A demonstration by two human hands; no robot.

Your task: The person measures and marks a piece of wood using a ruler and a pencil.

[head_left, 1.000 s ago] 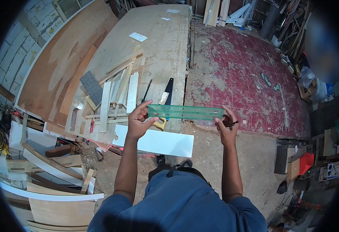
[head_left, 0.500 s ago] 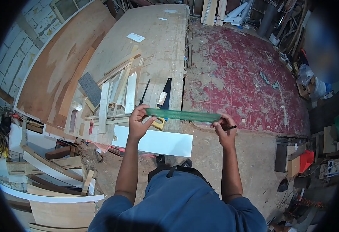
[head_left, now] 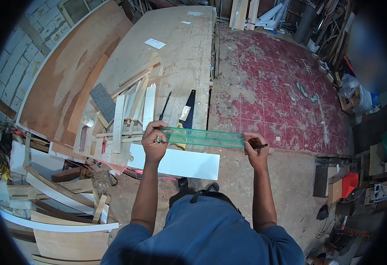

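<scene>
A see-through green ruler (head_left: pixel 204 138) is stretched level between my two hands, above the table's front edge. My left hand (head_left: pixel 154 140) pinches its left end. The right end is gripped by my right hand (head_left: pixel 256 148), which also has a dark pen-like stick (head_left: pixel 264 145) between its fingers. Through and behind the ruler shows the yellow handle of a handsaw (head_left: pixel 189 108). Below the ruler lies a white board (head_left: pixel 189 163) at the table's near edge.
Wood strips (head_left: pixel 136 99), a grey rectangular piece (head_left: pixel 102 102) and a thin dark tool (head_left: pixel 165 105) lie on the wooden table (head_left: pixel 176 48). Sandals (head_left: pixel 307 92) lie on the red tiled floor (head_left: pixel 264 84). Curved boards (head_left: pixel 61 194) are stacked at lower left.
The ruler has turned so its broad face shows more and its markings are visible. My left hand has shifted slightly left and changed its finger position.
</scene>
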